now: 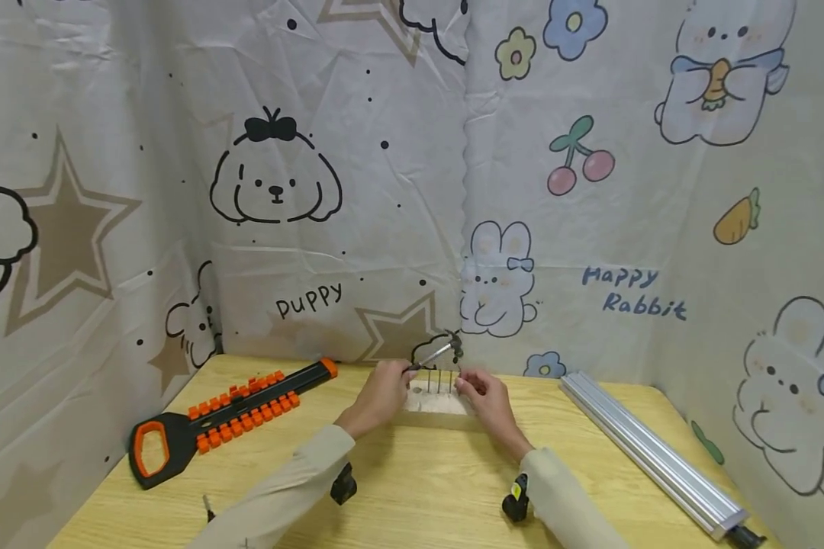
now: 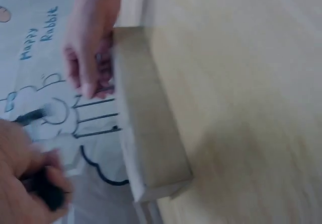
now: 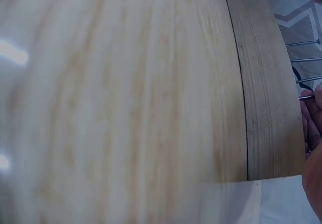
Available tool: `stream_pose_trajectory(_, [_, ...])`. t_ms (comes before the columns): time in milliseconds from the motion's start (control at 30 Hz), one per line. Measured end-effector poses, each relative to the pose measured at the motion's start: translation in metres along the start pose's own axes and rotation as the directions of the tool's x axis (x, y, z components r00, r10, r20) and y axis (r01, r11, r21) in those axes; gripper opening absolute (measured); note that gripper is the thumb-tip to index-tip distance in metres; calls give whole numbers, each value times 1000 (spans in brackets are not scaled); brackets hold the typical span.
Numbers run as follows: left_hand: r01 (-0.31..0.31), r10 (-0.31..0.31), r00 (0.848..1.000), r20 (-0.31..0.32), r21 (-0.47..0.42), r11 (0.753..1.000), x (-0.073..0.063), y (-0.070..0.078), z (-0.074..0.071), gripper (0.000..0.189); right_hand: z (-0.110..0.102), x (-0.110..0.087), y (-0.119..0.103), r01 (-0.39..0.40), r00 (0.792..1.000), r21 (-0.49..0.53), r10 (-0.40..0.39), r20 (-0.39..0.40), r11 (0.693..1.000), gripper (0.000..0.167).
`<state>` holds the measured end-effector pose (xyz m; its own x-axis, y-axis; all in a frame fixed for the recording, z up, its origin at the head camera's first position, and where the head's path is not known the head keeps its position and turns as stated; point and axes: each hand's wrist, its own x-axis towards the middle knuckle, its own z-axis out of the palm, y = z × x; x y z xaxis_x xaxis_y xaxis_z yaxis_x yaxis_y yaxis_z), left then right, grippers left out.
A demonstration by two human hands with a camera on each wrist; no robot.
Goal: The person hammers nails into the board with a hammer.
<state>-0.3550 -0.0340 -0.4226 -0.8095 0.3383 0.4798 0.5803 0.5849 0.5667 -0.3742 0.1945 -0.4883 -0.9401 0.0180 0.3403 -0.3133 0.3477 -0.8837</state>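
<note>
My left hand (image 1: 384, 393) grips a hammer (image 1: 436, 355) by its dark handle, with the head raised above the far side of a pale wooden block (image 1: 439, 418). In the left wrist view that hand (image 2: 22, 178) is blurred. Three nails (image 1: 439, 381) stand upright in a row in the block's top. At the right end of the row, my right hand (image 1: 489, 396) pinches another nail (image 3: 306, 97) between thumb and fingers, its lower end at the block. The right wrist view shows only part of this hand at its edge.
A black, paddle-shaped holder with rows of orange clips (image 1: 247, 404) lies on the left of the wooden table (image 1: 412, 488). A long silver metal bar (image 1: 652, 450) lies on the right. A small thin tool (image 1: 208, 507) shows beside the left sleeve. Printed cloth (image 1: 384, 191) hangs behind.
</note>
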Motion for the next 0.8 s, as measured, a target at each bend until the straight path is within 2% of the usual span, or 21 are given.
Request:
stream_pose_trajectory(67, [-27,27,996,-81,0,1000,2,1,-4,16,1,-1,-1,-2,1000,-6,3,12,1000,14])
stream_pose_trajectory(100, [-35,36,994,-102,12,999,2,1,-5,15,1,-2,-1,-2,1000,-10,2,15,1000,14])
stream_pose_trajectory(167, [-58,64,995,-79,74,996,2,1,-6,14,1,-1,-2,3,1000,-20,-3,6,1000,13])
stream_pose_trajectory(267, [-75,70,997,35,139,988,-2,0,-3,13,2,-2,-1,10,1000,-31,-10,-12,999,11])
stream_pose_trajectory(300, [-68,61,997,53,135,989,-4,0,-2,14,2,-2,0,8,1000,-31,-8,-12,999,11])
stream_pose_trajectory(333, [-62,57,997,47,121,991,-4,0,0,15,1,-1,0,9,1000,-33,-9,-9,999,12])
stream_pose_trajectory(400, [-47,48,999,-13,75,996,-5,2,3,14,1,-1,2,8,1000,-26,-8,3,1000,13])
stream_pose_trajectory(467, [-35,38,998,-44,62,997,-6,3,4,14,0,-1,3,7,1000,-20,-7,10,1000,13])
stream_pose_trajectory(633, [-2,1,1000,13,141,990,-11,3,8,15,0,-1,5,15,1000,-29,-15,-4,999,12])
stream_pose_trajectory(800, [-10,16,998,-55,109,994,-17,0,8,13,-2,0,4,15,1000,-36,-15,4,999,12])
